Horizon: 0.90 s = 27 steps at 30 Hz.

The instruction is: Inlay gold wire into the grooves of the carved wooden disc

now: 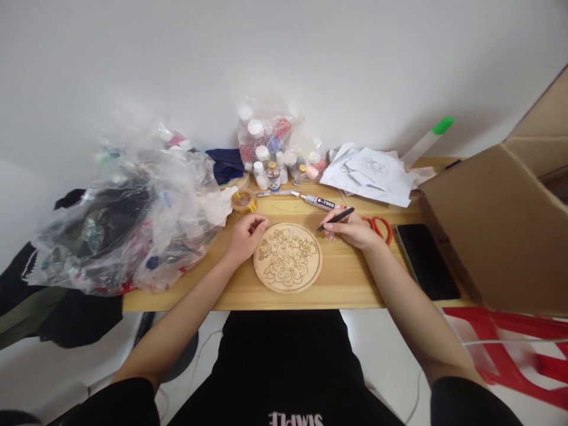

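Note:
A round wooden board (290, 285) lies flat on the table, with gold wire outlines of flowers across its face. My left hand (248, 236) rests at the board's upper left edge, fingers curled together; whatever may be between them is too small to make out. My right hand (350, 229) pinches slim black tweezers (339, 217), their tip pointing down and left just off the board's upper right edge. Behind the board sit a spool of gold wire (244, 202) and a B-7000 glue tube (323, 203).
Red-handled scissors (389, 230) and a black phone (426, 260) lie to the right, beside a cardboard box (488, 236). Crumpled plastic bags (151, 219) cover the left end. Small bottles (274, 176), bagged jars (256, 128) and paper sheets (375, 177) line the back.

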Motion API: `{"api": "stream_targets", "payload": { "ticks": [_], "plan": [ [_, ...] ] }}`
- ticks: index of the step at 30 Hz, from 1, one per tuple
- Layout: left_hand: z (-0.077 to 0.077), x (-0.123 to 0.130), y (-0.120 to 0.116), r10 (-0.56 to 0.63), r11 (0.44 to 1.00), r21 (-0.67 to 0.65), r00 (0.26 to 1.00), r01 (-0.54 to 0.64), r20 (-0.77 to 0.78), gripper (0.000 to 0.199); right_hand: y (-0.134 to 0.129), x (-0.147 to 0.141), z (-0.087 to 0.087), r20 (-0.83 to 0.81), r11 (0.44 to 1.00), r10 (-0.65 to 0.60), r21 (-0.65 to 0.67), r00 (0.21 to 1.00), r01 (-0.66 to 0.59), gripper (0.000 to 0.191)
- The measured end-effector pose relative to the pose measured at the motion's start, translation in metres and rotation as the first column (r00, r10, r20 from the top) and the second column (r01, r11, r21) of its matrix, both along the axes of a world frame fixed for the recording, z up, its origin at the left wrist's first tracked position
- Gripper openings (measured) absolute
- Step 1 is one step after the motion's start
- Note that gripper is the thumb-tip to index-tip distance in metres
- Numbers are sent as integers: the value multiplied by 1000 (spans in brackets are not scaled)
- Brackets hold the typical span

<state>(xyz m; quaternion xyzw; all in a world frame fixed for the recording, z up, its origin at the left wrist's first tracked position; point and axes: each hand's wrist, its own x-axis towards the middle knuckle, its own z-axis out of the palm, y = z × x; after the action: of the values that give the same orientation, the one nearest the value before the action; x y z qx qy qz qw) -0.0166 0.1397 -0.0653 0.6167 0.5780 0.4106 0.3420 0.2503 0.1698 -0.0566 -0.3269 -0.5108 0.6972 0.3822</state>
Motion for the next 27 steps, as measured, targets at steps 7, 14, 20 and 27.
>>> {"api": "stream_targets", "payload": {
  "ticks": [7,14,20,27],
  "plan": [
    [0,0,1,27,999,-36,998,-25,50,18,2,1,-1,-3,1000,3,0,1000,-3,16],
    [40,13,-14,-86,967,-213,965,141,248,23,-19,-10,23,-16,995,89,56,996,-88,14],
    [83,37,-47,-172,711,-409,706,572,687,29,-49,-25,68,-70,971,166,183,984,-151,12],
    [97,40,-64,-106,664,-375,578,647,809,27,-56,-27,81,-21,949,192,259,981,-180,12]
  ]
}}
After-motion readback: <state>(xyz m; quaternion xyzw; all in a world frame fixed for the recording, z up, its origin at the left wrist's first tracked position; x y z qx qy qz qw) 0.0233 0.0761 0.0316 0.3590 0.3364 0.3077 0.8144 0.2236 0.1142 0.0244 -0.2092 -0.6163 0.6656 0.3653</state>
